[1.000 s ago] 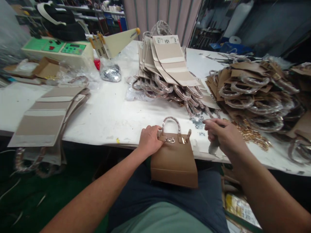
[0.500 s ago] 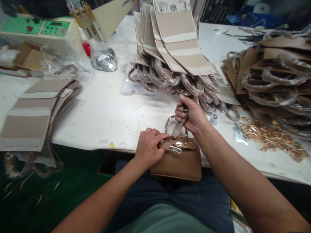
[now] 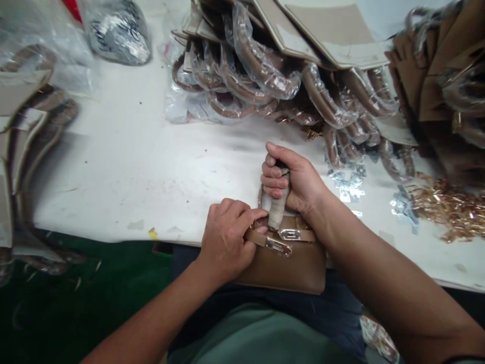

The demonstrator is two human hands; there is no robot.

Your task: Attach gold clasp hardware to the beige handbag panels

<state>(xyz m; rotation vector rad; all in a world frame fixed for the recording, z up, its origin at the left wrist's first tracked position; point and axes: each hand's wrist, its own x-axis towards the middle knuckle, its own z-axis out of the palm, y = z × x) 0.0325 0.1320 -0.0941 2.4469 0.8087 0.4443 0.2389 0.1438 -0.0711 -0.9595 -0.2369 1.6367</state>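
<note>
1. While a wrapped tool [image 3: 277, 215] is clamped in the curled fist of the right hand [image 3: 290, 179], its lower end is aimed down at the top of a brown bag [image 3: 288, 273], lower centre of the frame.
2. A strap [image 3: 278, 246] with a metal fitting is gripped at its left end by the left hand [image 3: 229, 235].
3. At upper centre, plastic-wrapped handles [image 3: 261, 63] are piled on the white table [image 3: 117, 177].
4. At right, gold pieces [image 3: 454, 212] are strewn beside silver plates [image 3: 404, 207].

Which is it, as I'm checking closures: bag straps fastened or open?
Open: the straps end in metal plates lying side by side, unjoined.
</note>
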